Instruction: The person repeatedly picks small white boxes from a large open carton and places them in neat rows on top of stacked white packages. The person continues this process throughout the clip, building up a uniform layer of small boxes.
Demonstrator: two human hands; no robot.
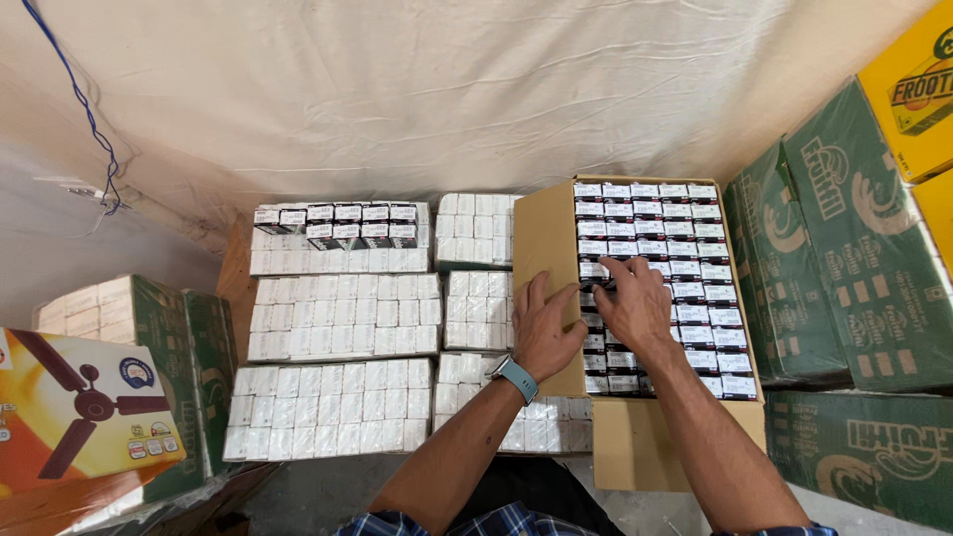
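Note:
An open brown cardboard carton (544, 243) sits right of centre, packed with rows of several small black-and-white boxes (685, 253). My left hand (544, 328), with a blue-strapped watch on the wrist, grips the carton's left wall, fingers hooked over the rim. My right hand (635, 298) rests palm down inside the carton, fingers spread on the small boxes near the left side. Neither hand lifts a box clear.
Shrink-wrapped blocks of small white boxes (342, 313) lie in rows left of the carton. Green cartons (844, 258) and a yellow one (918, 84) stack at the right. A ceiling-fan box (84, 407) sits at the left. A white cloth (397, 99) hangs behind.

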